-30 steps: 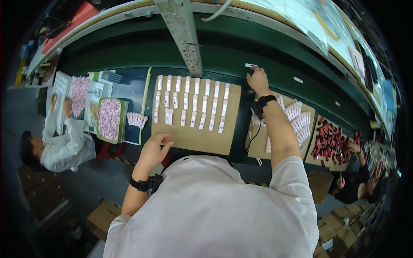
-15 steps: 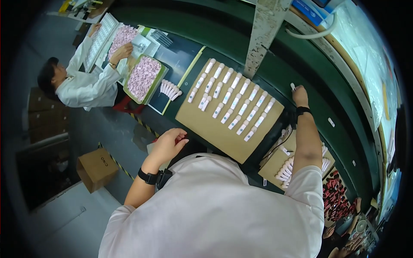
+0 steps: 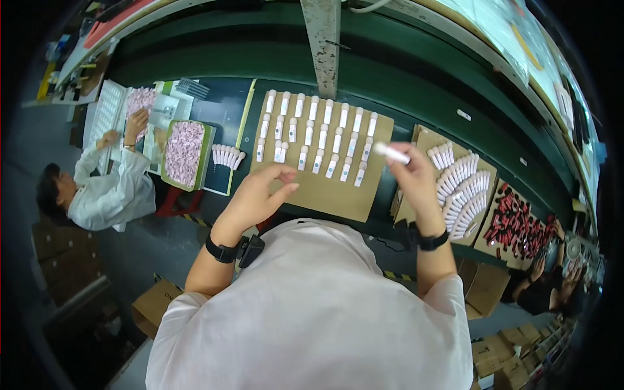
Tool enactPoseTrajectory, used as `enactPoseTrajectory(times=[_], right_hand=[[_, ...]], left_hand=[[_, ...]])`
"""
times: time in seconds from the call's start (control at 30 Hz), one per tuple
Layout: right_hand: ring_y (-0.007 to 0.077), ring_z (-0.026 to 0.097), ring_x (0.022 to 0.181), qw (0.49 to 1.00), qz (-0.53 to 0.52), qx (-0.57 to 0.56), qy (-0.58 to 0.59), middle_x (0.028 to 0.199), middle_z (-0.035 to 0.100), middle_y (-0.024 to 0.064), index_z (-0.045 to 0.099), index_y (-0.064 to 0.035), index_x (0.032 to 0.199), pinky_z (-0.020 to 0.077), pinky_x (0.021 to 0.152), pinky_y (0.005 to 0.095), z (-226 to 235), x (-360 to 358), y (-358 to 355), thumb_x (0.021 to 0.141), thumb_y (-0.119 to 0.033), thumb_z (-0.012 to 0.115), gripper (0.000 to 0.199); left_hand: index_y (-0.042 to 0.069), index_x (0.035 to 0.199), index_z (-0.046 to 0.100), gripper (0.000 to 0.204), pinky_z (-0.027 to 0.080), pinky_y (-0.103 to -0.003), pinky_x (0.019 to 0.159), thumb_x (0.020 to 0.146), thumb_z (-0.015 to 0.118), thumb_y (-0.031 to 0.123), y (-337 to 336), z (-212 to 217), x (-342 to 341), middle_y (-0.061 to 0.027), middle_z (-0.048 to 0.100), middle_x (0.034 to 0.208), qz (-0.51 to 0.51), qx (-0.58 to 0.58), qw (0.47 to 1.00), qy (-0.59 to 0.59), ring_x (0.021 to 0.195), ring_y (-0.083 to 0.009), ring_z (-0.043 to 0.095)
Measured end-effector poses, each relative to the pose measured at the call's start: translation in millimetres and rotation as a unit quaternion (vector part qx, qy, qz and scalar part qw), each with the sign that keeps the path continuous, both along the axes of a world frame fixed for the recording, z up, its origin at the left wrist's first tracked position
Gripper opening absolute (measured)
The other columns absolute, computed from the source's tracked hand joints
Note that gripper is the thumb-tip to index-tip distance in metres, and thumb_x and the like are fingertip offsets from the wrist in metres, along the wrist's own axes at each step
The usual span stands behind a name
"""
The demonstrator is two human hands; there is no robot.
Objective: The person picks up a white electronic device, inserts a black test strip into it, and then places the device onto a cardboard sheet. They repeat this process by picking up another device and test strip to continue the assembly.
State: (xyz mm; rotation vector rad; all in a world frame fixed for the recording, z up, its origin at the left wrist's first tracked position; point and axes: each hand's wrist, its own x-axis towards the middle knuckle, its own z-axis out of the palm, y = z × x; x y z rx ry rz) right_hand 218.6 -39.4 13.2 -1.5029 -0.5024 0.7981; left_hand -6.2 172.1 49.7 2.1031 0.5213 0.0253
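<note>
My right hand [image 3: 416,184] is closed on a small white tube with a rounded pale-pink cap [image 3: 393,153], held between thumb and fingers above the right edge of a brown cardboard sheet [image 3: 322,203]. Rows of similar capped tubes [image 3: 337,140] lie on that sheet, each with a small printed mark. Close to the sheet's near left corner is my left hand [image 3: 259,200], palm inward, thumb and fingers apart, with nothing in it.
Right of the sheet, more tubes lie fanned out on cardboard [image 3: 463,188], beside a board of red-and-black pieces [image 3: 520,224]. Behind runs a green conveyor [image 3: 416,84] carrying loose tubes; a metal post [image 3: 323,55] stands there. At left, a co-worker [image 3: 110,185] handles pieces near a green-rimmed tray [image 3: 209,146].
My right hand has come back from the green conveyor to the sheet's right edge, carrying the tube. The view has turned. My left hand stays empty near the sheet.
</note>
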Motion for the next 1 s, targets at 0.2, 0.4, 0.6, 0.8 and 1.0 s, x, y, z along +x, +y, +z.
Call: enactPoseTrajectory(times=[0.2,0.4,0.6,0.8,1.0], right_hand=[[0.0155,0.057,0.087,0.972,0.034,0.024,-0.232,0.095,0.060,0.0069,0.060,0.0018,0.110,0.0456,0.076,0.0258,50,-81,7,0.080,0.006,0.065,0.031],[0.0205,0.058,0.085,0.941,0.002,0.051,-0.334,0.095,0.060,0.0096,0.061,0.0022,0.108,0.0457,0.075,0.0282,71,-115,20,0.075,0.007,0.068,0.033],[0.0207,0.058,0.083,0.954,-0.027,0.085,-0.285,0.093,0.061,0.0109,0.061,0.0028,0.101,0.0460,0.071,0.0293,84,-132,27,0.073,0.006,0.071,0.031],[0.0201,0.058,0.081,0.941,-0.013,0.095,-0.326,0.090,0.061,0.0117,0.061,0.0025,0.101,0.0451,0.069,0.0285,87,-136,31,0.072,0.006,0.071,0.030],[0.0194,0.057,0.081,0.941,-0.019,0.096,-0.323,0.090,0.062,0.0116,0.061,0.0027,0.101,0.0448,0.069,0.0278,89,-138,34,0.074,0.005,0.071,0.028]], left_hand=[[-0.001,0.107,0.062,0.025,0.048,-0.030,0.083,0.085,0.066,0.009,-6,42,24,-0.0106,0.065,0.101,-0.101,-0.143,0.980,-0.089,0.093,-0.0183,0.062],[0.000,0.104,0.063,0.022,0.047,-0.029,0.082,0.083,0.066,0.006,-3,63,17,-0.0100,0.065,0.100,-0.145,-0.155,0.972,-0.104,0.092,-0.0173,0.062],[0.002,0.100,0.064,0.021,0.049,-0.029,0.074,0.080,0.069,0.004,4,65,6,-0.0086,0.066,0.091,-0.160,-0.108,0.952,-0.239,0.083,-0.0185,0.064],[0.000,0.101,0.063,0.025,0.047,-0.031,0.082,0.077,0.069,0.000,13,69,-2,-0.0114,0.065,0.097,-0.193,-0.120,0.948,-0.224,0.091,-0.0203,0.062],[0.000,0.100,0.062,0.025,0.047,-0.032,0.082,0.076,0.070,-0.001,15,67,0,-0.0111,0.064,0.095,-0.195,-0.118,0.940,-0.255,0.090,-0.0216,0.062]])
